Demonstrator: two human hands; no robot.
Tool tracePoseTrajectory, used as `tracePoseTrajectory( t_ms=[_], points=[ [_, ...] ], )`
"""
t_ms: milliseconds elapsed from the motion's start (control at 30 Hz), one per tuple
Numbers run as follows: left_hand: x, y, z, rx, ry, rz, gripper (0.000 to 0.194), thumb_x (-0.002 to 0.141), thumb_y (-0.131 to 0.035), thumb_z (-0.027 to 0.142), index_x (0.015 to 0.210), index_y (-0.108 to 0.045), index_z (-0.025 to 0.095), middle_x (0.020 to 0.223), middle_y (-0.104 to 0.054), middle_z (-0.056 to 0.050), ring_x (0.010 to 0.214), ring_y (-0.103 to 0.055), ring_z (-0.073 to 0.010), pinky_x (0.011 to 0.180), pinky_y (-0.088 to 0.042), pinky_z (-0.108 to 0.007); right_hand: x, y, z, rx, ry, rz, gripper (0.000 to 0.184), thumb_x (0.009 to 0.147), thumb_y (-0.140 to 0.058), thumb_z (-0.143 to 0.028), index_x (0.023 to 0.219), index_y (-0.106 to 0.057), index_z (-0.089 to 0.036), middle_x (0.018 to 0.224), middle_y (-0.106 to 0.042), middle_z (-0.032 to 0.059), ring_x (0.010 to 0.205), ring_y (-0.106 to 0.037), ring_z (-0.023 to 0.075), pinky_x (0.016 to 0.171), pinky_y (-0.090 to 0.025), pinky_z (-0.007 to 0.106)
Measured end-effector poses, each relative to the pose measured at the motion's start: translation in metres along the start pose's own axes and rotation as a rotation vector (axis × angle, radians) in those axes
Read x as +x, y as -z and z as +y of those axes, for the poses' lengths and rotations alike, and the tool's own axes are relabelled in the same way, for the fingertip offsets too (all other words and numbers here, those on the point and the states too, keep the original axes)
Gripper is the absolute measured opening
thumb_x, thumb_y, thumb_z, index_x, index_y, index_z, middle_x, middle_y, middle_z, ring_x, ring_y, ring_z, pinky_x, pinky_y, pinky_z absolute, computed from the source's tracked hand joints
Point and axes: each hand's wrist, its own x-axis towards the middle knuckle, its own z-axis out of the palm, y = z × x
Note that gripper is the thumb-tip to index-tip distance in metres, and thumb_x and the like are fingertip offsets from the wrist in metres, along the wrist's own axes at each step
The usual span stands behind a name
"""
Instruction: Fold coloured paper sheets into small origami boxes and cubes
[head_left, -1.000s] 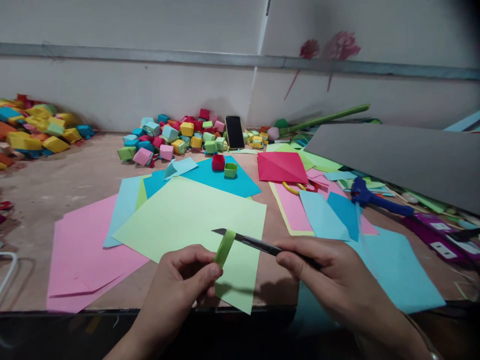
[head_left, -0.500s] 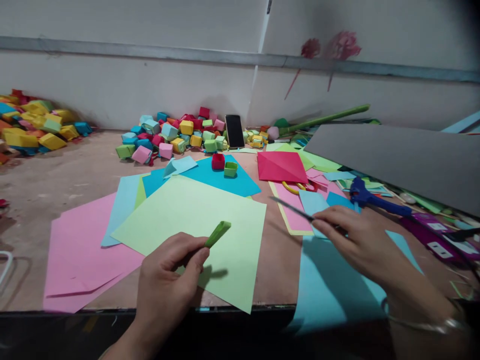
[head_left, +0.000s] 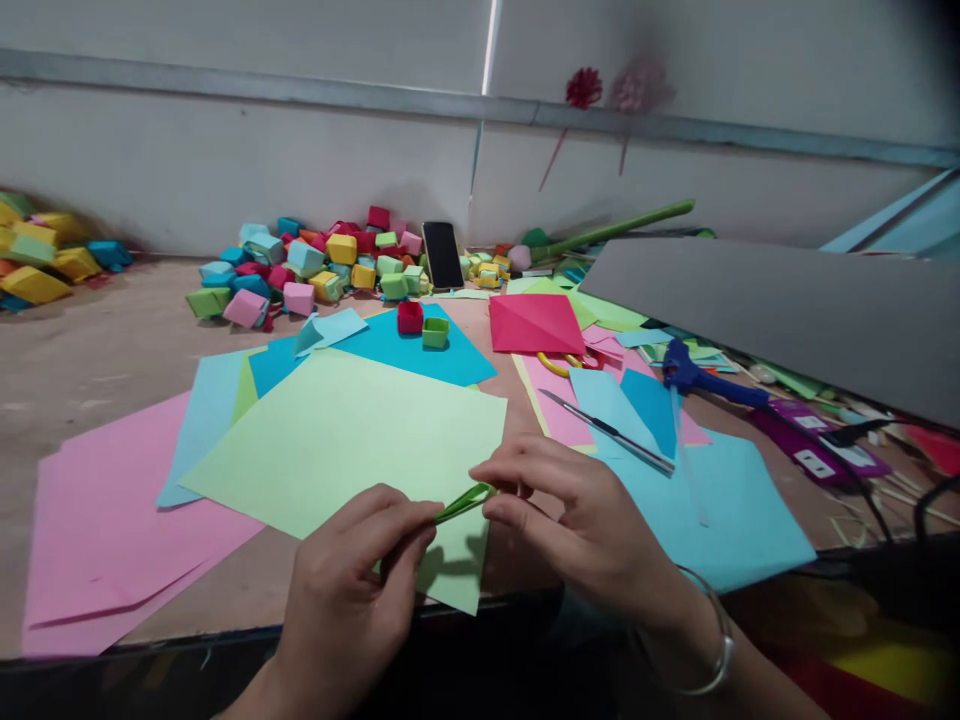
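Between my two hands is a narrow piece of folded green paper [head_left: 465, 503], its layers slightly parted. My left hand [head_left: 356, 570] pinches its near end between thumb and fingers. At its far end my right hand [head_left: 577, 515] has thumb and fingertips closed on the tip. Both hands are over the corner of a pale green sheet [head_left: 352, 430]. A slim pointed craft knife [head_left: 611, 432] lies to the right, on the blue paper beyond my right hand. Two small open paper boxes, one red [head_left: 410, 317] and one green [head_left: 435, 333], stand on a darker blue sheet [head_left: 375, 350].
Pink sheets [head_left: 112, 530] lie left. Colourful paper cubes [head_left: 300, 260] are heaped by the wall beside a phone [head_left: 442, 255]. On the right are a blue glue gun [head_left: 712, 382], a purple case [head_left: 817, 440], a large grey board [head_left: 787, 310] and light blue paper [head_left: 720, 510] by the front edge.
My right hand has put the craft knife down on the blue paper and moved left to take the far end of the folded green paper. My view has shifted somewhat to the right.
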Motion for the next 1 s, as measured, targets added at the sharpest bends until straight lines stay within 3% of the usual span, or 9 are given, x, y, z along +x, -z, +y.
tracePoseTrajectory(
  t_ms=[133,333,533,700,800,900,1000],
  points=[
    [0.000,0.001,0.004,-0.043,0.067,-0.081,0.016,0.084,-0.058,0.013,0.086,-0.071,0.020,0.069,-0.063,0.000,0.059,-0.060,-0.0109,0.052,-0.046,-0.019,-0.002,-0.007,0.003,0.081,-0.112,0.036,0.010,0.082,-0.063,-0.013,0.076,-0.069,-0.018,0.072,-0.067,0.0000,0.069,-0.061,0.0113,0.064,-0.047,0.023],
    [0.002,0.004,0.012,-0.171,0.355,-0.234,0.014,0.082,-0.058,0.019,0.073,-0.069,0.019,0.064,-0.063,0.001,0.058,-0.059,-0.0121,0.054,-0.045,-0.021,-0.004,-0.021,0.003,0.097,-0.225,0.115,0.014,0.079,-0.058,-0.011,0.068,-0.062,-0.017,0.067,-0.062,-0.0007,0.064,-0.057,0.0115,0.060,-0.044,0.024],
    [0.006,0.011,0.016,-0.116,0.312,-0.370,0.009,0.084,-0.056,0.024,0.082,-0.063,0.020,0.080,-0.064,-0.001,0.070,-0.059,-0.0142,0.059,-0.045,-0.024,-0.001,-0.026,-0.001,-0.015,-0.136,0.129,0.015,0.081,-0.052,-0.012,0.067,-0.056,-0.016,0.065,-0.057,-0.0003,0.062,-0.053,0.0110,0.057,-0.039,0.023],
    [0.009,0.005,0.017,-0.088,0.352,-0.366,0.019,0.085,-0.058,0.032,0.100,-0.067,0.024,0.080,-0.071,0.001,0.065,-0.061,-0.0131,0.059,-0.046,-0.023,-0.004,-0.028,-0.001,-0.088,-0.118,0.179,0.014,0.082,-0.054,-0.012,0.068,-0.056,-0.016,0.065,-0.057,0.0003,0.062,-0.052,0.0111,0.056,-0.038,0.024],
    [0.008,0.002,0.013,-0.047,0.295,-0.364,0.020,0.089,-0.051,0.027,0.094,-0.069,0.025,0.080,-0.072,0.002,0.069,-0.064,-0.0132,0.063,-0.046,-0.024,-0.006,-0.029,0.000,-0.082,-0.111,0.208,0.014,0.083,-0.056,-0.014,0.069,-0.058,-0.016,0.066,-0.057,0.0001,0.063,-0.052,0.0111,0.057,-0.039,0.024],
    [0.007,0.002,0.009,0.042,0.251,-0.288,0.021,0.090,-0.050,0.024,0.083,-0.070,0.022,0.076,-0.070,0.000,0.067,-0.063,-0.0140,0.060,-0.045,-0.024,-0.007,-0.030,0.001,0.031,-0.114,0.225,0.012,0.083,-0.059,-0.016,0.071,-0.061,-0.017,0.069,-0.060,-0.0002,0.067,-0.055,0.0117,0.061,-0.043,0.024],
    [0.007,0.003,0.007,0.024,0.204,-0.166,0.018,0.088,-0.053,0.023,0.082,-0.069,0.021,0.080,-0.070,-0.001,0.072,-0.064,-0.0146,0.064,-0.047,-0.024,-0.008,-0.034,0.002,0.281,-0.176,0.220,0.006,0.080,-0.066,-0.020,0.086,-0.067,-0.020,0.082,-0.064,0.0009,0.075,-0.059,0.0135,0.063,-0.047,0.025]
  ],
)
